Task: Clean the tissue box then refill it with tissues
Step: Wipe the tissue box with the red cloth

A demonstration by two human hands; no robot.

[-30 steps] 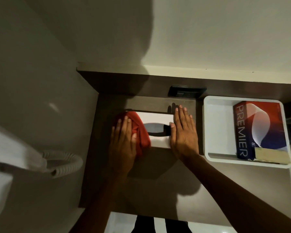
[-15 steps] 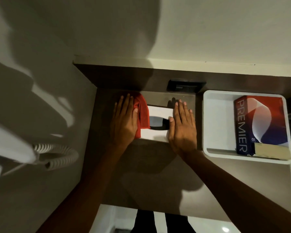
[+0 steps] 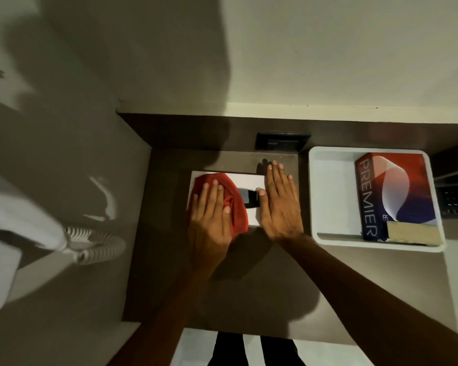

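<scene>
A white tissue box [image 3: 249,180] with a dark slot [image 3: 247,201] in its top lies flat on a brown counter [image 3: 249,286]. My left hand [image 3: 210,215] presses flat on a red cloth [image 3: 237,207] that covers the box's left half. My right hand [image 3: 280,202] lies flat, fingers together, on the box's right end and holds it down. A red, white and blue PREMIER tissue pack [image 3: 391,196] stands in a white tray [image 3: 328,194] to the right.
A dark wall socket [image 3: 282,141] sits just behind the box. A white hair dryer with a coiled cord [image 3: 98,247] hangs on the left wall. A tan block [image 3: 413,232] lies in the tray's front right corner.
My left hand has slid the red cloth from the box's far left corner back toward me and rightward over its top. My right hand has stayed on the box's right end.
</scene>
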